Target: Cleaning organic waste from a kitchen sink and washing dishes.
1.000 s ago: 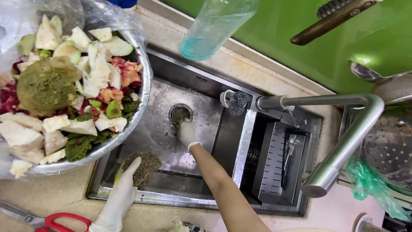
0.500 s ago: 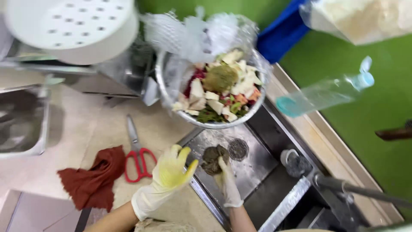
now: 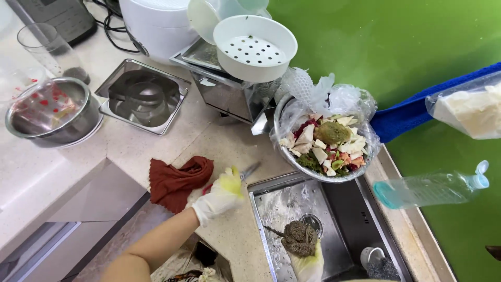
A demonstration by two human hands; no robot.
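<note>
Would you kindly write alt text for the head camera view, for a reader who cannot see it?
A gloved right hand holds a wet brownish clump over a steel sink, while the gloved left hand rests on scissors beside a dark red cloth. A bag-lined bowl of vegetable scraps stands on the counter behind the sink.

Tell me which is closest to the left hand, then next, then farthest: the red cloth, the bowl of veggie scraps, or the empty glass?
From the left hand:
1. Red cloth, beside it on the counter, toward the left of the picture.
2. Bowl of veggie scraps, up and to the right, at the sink's edge.
3. Empty glass, far corner, top left.
</note>
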